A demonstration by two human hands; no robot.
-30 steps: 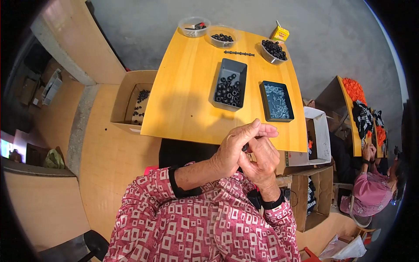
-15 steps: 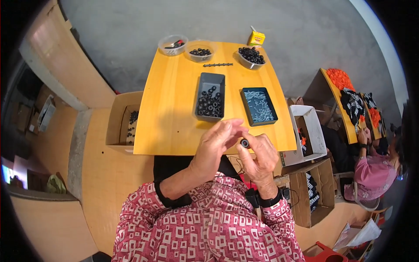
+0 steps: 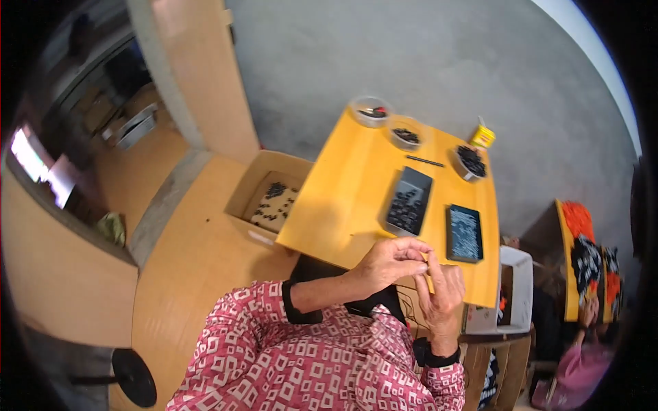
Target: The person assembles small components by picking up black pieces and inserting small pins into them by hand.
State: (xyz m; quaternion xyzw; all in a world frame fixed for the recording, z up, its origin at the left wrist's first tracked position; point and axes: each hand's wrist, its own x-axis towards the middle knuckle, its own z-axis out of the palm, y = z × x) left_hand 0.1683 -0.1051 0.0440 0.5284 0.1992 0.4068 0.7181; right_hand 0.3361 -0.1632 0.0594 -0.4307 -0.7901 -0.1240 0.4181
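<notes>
My left hand [image 3: 389, 267] and my right hand [image 3: 444, 294] meet just in front of the table's near edge. Both are closed, thumb and fingertips pressed together at one spot. What they pinch is hidden by the fingers and too small to name. Beyond them on the table stands a dark grey rectangular tray [image 3: 424, 189] with several small black round parts [image 3: 406, 211] in it. To its right, nearest my right hand, lies a dark shallow tray [image 3: 449, 252] of small pale-blue pin-like pieces [image 3: 465, 233].
Clear bowls of black parts [image 3: 406, 135] [image 3: 471, 163], a bowl with a red-handled tool [image 3: 372, 111], a dark ridged rod [image 3: 425, 161] and a yellow box [image 3: 483, 135] are at the far side. A cardboard box [image 3: 241, 196] stands left; a white box [image 3: 521, 281] and another person [image 3: 582, 366] are right.
The view has swung left, so the table appears farther right and tilted. My hands have come together; the black ring-shaped part seen in my right fingers is now out of sight.
</notes>
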